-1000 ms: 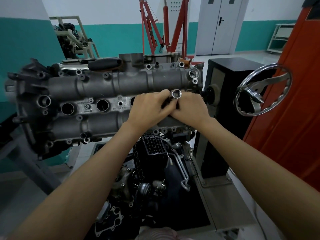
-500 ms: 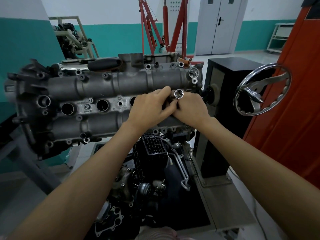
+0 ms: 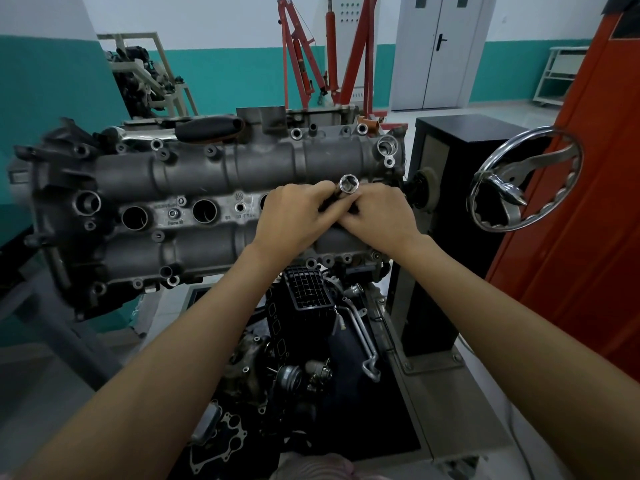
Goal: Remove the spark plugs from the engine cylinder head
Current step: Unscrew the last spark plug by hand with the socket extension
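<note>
Left hand (image 3: 294, 216): we curl our fingers round the socket (image 3: 348, 184).
Right hand (image 3: 381, 216): fingers gripping it too.
Cylinder head (image 3: 194, 168): open wells at nine o'clock.

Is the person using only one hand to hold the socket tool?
No, both the left hand and the right hand grip the socket tool over the cylinder head.

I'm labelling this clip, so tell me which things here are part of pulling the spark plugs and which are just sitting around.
Part of the job:
- socket, open end toward the camera, gripped by the left hand and right hand
- cylinder head, two open plug wells showing

Just there:
- chrome handwheel
- red engine hoist
- black cabinet
- another engine on a stand
</note>
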